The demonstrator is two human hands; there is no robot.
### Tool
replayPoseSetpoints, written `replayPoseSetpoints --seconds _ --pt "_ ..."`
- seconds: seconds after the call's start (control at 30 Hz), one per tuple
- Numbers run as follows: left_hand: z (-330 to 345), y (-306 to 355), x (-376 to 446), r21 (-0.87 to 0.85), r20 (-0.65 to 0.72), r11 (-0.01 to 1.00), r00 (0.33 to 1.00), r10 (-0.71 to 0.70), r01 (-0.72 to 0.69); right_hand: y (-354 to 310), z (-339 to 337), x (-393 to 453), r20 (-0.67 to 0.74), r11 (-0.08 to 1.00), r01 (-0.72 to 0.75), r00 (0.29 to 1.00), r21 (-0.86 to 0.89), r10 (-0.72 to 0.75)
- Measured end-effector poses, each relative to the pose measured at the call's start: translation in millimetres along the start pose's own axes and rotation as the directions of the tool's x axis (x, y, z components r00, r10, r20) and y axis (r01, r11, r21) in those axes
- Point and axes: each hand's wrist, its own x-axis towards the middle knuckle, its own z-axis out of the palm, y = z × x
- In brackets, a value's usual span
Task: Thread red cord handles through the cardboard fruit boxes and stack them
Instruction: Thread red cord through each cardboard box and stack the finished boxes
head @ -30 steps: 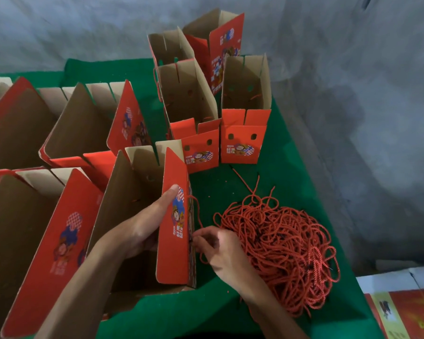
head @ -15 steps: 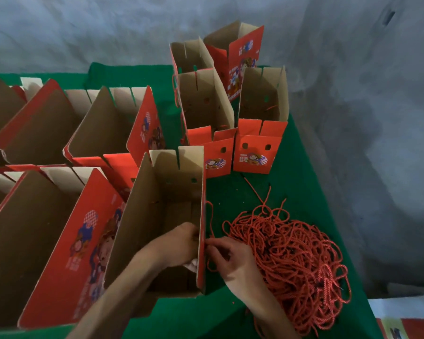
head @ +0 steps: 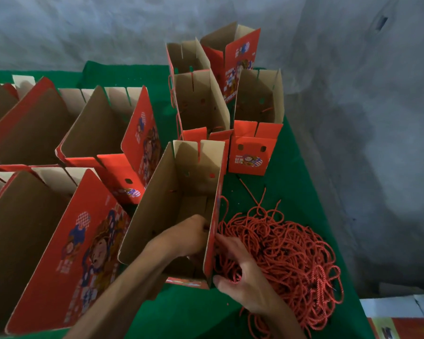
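An open cardboard fruit box [head: 171, 206], brown inside and red outside, stands in front of me on the green table [head: 299, 172]. My left hand [head: 189, 237] is inside the box, fingertips pressed against its right wall near a hole. My right hand [head: 240, 272] is just outside that wall, fingers curled round a red cord from the pile of red cords [head: 287, 258]. One cord loops up along the outer wall. My left fingertips are hidden by the wall.
Several open boxes [head: 103, 128] stand to the left. Three more boxes [head: 255, 123] stand at the back near the grey wall, some with cords in them. The table's right edge runs beside the cord pile. A printed flat carton [head: 402, 324] lies at bottom right.
My left hand went from gripping the top of the box's right wall to reaching inside against it. My right hand stayed by the outer wall with the cord. The box has opened wider.
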Motion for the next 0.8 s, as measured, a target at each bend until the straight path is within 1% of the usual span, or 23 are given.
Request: replayPoseSetpoints --seconds 0.1,0.17,0.23,0.27,0.33,0.4,0.47,0.5,0.57,0.6,0.63,0.67,0.73,0.8 --pt "5 3 9 0.019 -0.059 1.0 0.998 0.005 -0.003 7 5 4 -0.032 0.999 -0.017 0.999 -0.051 0.015" --pt "8 5 14 0.02 -0.123 0.999 0.992 0.037 -0.035 12 9 12 -0.129 0.983 -0.025 0.992 -0.181 0.001" --pt "5 8 18 0.037 -0.198 0.994 0.974 0.111 -0.106 14 13 24 -0.249 0.948 -0.049 0.968 -0.315 -0.033" --pt "2 10 20 0.088 -0.249 0.986 0.955 0.16 -0.143 13 14 30 -0.297 0.938 -0.08 0.955 -0.338 -0.025" --pt "-6 12 22 0.213 -0.358 0.96 0.9 0.249 -0.181 8 16 43 -0.377 0.941 -0.147 0.926 -0.303 0.024" --pt "-15 13 20 0.337 -0.46 0.925 0.827 0.323 -0.174 7 17 55 -0.449 0.933 -0.177 0.893 -0.313 0.019" --pt "-22 12 17 0.414 -0.546 0.898 0.748 0.377 -0.15 9 15 65 -0.527 0.923 -0.195 0.85 -0.332 -0.01" --pt "-25 10 15 0.423 -0.566 0.894 0.728 0.387 -0.147 10 11 70 -0.573 0.923 -0.207 0.819 -0.324 -0.017" --pt "-30 5 12 0.448 -0.553 0.88 0.725 0.41 -0.156 10 2 80 -0.647 0.903 -0.262 0.762 -0.341 -0.022" --pt "-31 2 12 0.488 -0.525 0.857 0.73 0.439 -0.165 9 -2 85 -0.647 0.878 -0.295 0.762 -0.377 -0.022" --pt "-32 -2 13 0.537 -0.49 0.825 0.731 0.476 -0.177 7 -3 89 -0.619 0.848 -0.308 0.785 -0.432 -0.031" --pt "-33 -4 15 0.585 -0.459 0.789 0.724 0.514 -0.19 5 -2 91 -0.566 0.822 -0.283 0.823 -0.494 -0.057" --pt "-35 -6 21 0.63 -0.427 0.745 0.703 0.569 -0.22 2 8 90 -0.426 0.775 -0.175 0.895 -0.608 -0.132" --pt "-35 -3 26 0.649 -0.415 0.722 0.686 0.598 -0.237 5 28 84 -0.317 0.679 -0.099 0.926 -0.727 -0.206"
